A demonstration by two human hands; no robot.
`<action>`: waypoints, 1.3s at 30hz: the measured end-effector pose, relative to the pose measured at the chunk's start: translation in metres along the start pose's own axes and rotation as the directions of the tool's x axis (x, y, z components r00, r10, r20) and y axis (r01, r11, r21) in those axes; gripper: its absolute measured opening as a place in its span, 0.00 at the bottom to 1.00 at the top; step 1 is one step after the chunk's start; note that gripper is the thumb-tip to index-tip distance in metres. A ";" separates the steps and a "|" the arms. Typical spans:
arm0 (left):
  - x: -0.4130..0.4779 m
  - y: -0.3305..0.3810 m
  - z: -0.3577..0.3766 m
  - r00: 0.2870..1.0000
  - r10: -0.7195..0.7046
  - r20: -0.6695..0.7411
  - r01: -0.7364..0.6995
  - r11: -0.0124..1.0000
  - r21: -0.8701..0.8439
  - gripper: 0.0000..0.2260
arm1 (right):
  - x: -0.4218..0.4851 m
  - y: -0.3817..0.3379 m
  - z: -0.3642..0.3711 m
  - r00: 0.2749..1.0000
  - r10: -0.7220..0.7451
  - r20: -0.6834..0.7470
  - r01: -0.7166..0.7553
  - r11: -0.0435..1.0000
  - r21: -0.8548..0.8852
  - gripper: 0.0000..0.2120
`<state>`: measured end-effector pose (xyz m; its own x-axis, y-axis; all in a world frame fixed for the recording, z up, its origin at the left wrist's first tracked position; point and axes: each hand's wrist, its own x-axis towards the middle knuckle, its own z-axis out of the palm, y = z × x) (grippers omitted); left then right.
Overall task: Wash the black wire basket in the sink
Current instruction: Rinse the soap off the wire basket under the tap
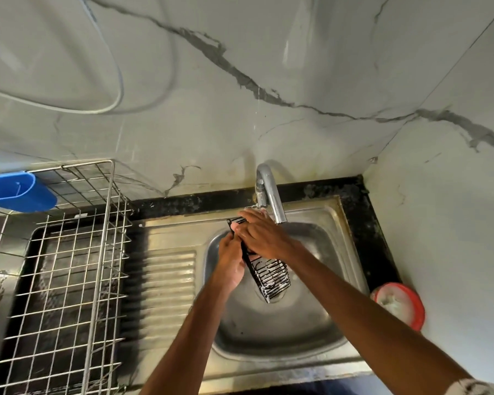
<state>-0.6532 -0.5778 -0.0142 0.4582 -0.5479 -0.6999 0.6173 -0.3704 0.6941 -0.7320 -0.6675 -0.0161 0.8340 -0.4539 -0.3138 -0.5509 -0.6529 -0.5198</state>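
Both hands are on the black wire basket [272, 276], which I hold tilted over the sink [271, 357] basin, its upper end just beside the faucet [269, 192] spout and its lower end flecked with white suds. My left hand [231, 262] grips the basket's left rim, fingers curled round it. My right hand [261, 236] lies across the upper end, fingers over the wires; whether it grips or only presses I cannot tell.
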 end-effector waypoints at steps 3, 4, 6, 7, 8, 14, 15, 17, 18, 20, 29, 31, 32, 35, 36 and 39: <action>0.000 0.004 -0.003 1.000 0.001 -0.019 -0.001 1.000 -0.020 0.14 | 0.002 -0.011 0.003 1.000 0.005 0.002 -0.005 0.995 -0.100 0.33; 0.001 0.003 -0.005 1.000 0.002 -0.021 -0.003 1.000 -0.028 0.14 | 0.000 -0.012 0.006 1.000 -0.026 0.013 0.028 0.987 -0.161 0.42; 0.002 0.000 -0.008 1.000 0.013 -0.012 -0.014 0.999 -0.043 0.13 | -0.011 -0.013 0.009 0.999 -0.022 0.028 0.027 0.986 -0.168 0.50; 0.002 -0.001 -0.010 1.000 0.016 -0.001 -0.016 0.998 -0.059 0.13 | -0.018 -0.011 0.011 1.000 -0.011 0.026 0.014 0.993 -0.119 0.46; 0.002 -0.003 -0.011 1.000 0.020 0.020 -0.019 0.997 -0.069 0.13 | -0.026 -0.009 0.013 1.000 -0.011 0.027 0.013 0.998 -0.069 0.41; -0.004 -0.008 -0.004 0.996 0.014 0.088 -0.016 1.000 0.021 0.15 | -0.055 0.003 0.011 0.997 0.046 0.054 -0.052 0.991 0.121 0.34; -0.006 -0.009 0.001 0.995 0.006 0.100 -0.011 0.999 0.050 0.15 | -0.051 0.006 0.008 0.994 0.087 0.071 -0.096 0.986 0.138 0.34; -0.010 -0.009 0.010 0.995 -0.011 0.102 0.002 0.997 0.083 0.14 | -0.040 0.016 0.002 0.981 0.183 0.071 -0.195 0.948 0.253 0.35; -0.012 -0.008 0.013 0.995 -0.012 0.102 0.002 0.996 0.094 0.14 | -0.036 0.019 0.000 0.975 0.219 0.047 -0.222 0.921 0.319 0.35; -0.014 -0.005 0.016 0.994 -0.007 0.106 -0.004 0.994 0.109 0.13 | -0.037 0.018 0.003 0.973 0.229 -0.020 -0.214 0.936 0.278 0.34; -0.012 -0.013 0.007 0.982 0.075 0.173 -0.090 0.993 0.079 0.14 | -0.082 0.004 0.025 0.999 0.034 -0.042 -0.035 0.999 -0.015 0.40; -0.014 -0.015 0.007 0.975 0.069 0.209 -0.095 0.988 0.117 0.15 | -0.056 0.011 0.018 0.994 0.110 -0.022 -0.109 0.993 0.049 0.38; -0.016 -0.015 0.008 0.976 0.051 0.211 -0.080 0.988 0.135 0.16 | -0.043 0.015 0.012 0.989 0.147 -0.026 -0.144 0.985 0.098 0.39; -0.020 -0.012 0.013 0.980 -0.021 0.196 -0.008 0.989 0.150 0.16 | -0.020 0.021 -0.013 0.974 0.217 0.070 -0.225 0.960 0.168 0.35; -0.020 -0.012 0.014 0.982 -0.026 0.186 -0.001 0.989 0.145 0.16 | -0.018 0.019 -0.017 0.971 0.213 0.107 -0.227 0.962 0.151 0.32; -0.017 -0.015 0.013 0.992 0.012 0.125 -0.029 0.990 0.135 0.14 | -0.025 0.005 -0.011 0.985 0.156 0.068 -0.156 0.988 -0.002 0.30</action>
<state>-0.6780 -0.5727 -0.0108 0.3825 -0.6416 -0.6648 0.5112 -0.4524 0.7307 -0.7564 -0.6658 -0.0026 0.7379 -0.5079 -0.4445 -0.6746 -0.5748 -0.4631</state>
